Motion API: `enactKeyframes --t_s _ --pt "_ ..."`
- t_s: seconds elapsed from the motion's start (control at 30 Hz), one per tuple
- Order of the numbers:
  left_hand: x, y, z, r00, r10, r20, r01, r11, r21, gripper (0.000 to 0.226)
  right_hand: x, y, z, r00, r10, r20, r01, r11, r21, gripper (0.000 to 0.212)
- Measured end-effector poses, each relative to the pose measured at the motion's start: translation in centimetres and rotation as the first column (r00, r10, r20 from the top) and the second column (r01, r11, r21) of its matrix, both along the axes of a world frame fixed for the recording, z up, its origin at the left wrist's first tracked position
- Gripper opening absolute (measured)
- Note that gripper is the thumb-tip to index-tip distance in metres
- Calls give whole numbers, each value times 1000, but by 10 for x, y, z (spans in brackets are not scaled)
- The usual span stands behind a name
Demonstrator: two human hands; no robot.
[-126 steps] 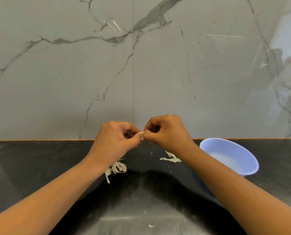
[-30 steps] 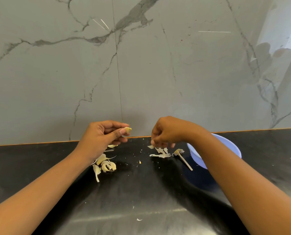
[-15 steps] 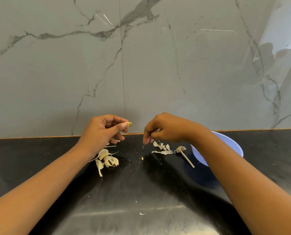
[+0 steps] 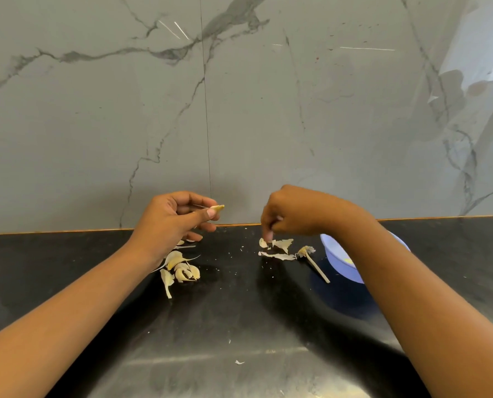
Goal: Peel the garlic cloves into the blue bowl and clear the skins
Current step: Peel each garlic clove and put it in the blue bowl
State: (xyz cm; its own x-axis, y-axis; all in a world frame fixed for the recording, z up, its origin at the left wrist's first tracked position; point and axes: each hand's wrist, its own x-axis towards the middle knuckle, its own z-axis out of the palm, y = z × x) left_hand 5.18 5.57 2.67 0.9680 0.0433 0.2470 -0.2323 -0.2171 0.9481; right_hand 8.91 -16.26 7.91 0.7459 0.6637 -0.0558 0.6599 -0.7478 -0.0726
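Note:
My left hand (image 4: 176, 219) pinches a pale yellow garlic clove (image 4: 217, 208) between thumb and forefinger, held above the black counter. My right hand (image 4: 294, 211) hangs over a small heap of papery skins (image 4: 279, 248), its curled fingertips touching the top of the heap. A second heap of skins and clove pieces (image 4: 182, 268) lies under my left wrist. The blue bowl (image 4: 337, 257) stands at the right, mostly hidden behind my right forearm, with something yellow showing inside it.
A dry garlic stem (image 4: 315, 264) lies between the right skin heap and the bowl. Tiny skin flakes (image 4: 239, 362) dot the black counter (image 4: 239, 311). A grey marble wall (image 4: 239, 110) rises straight behind the counter.
My right hand pulled away from my left hand and dropped to the skin heap on the counter. My left hand stayed raised with the clove, now bare at the tip.

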Motion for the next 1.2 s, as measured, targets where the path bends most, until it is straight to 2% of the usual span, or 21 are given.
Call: enactKeyframes --t_s 0.07,0.1,0.17,0.2,0.27,0.43,0.73,1.0,1.2 --pt "-3 -3 2 1000 -11 5 11 1000 -25 27 4 4 -1 994 -79 74 61 974 220 26" --pt "-4 -4 2 1000 -17 9 17 999 -34 29 4 6 -3 993 -115 -2 108 926 362 23" --pt "-6 -6 3 999 -29 25 30 999 -44 30 3 12 -8 945 -80 -317 258 777 574 14" --pt "-6 -7 3 999 -30 35 32 998 -45 29 1 15 -10 889 -32 -457 343 707 618 10" --pt "-6 -8 2 998 -35 48 37 998 -48 28 -2 19 -12 790 38 -612 469 605 643 9" --pt "-7 -10 4 995 -32 99 34 999 -24 29 -7 25 -11 682 145 -717 608 434 665 8" --pt "-10 -11 4 985 -3 170 -12 996 85 25 -8 25 -9 629 183 -755 652 405 641 10" --pt "-10 -10 5 976 34 214 -69 985 158 23 -10 29 -11 680 130 -721 633 391 668 7" --pt "-12 -13 5 987 2 160 -16 996 85 26 -10 32 -15 701 111 -705 627 376 683 14"
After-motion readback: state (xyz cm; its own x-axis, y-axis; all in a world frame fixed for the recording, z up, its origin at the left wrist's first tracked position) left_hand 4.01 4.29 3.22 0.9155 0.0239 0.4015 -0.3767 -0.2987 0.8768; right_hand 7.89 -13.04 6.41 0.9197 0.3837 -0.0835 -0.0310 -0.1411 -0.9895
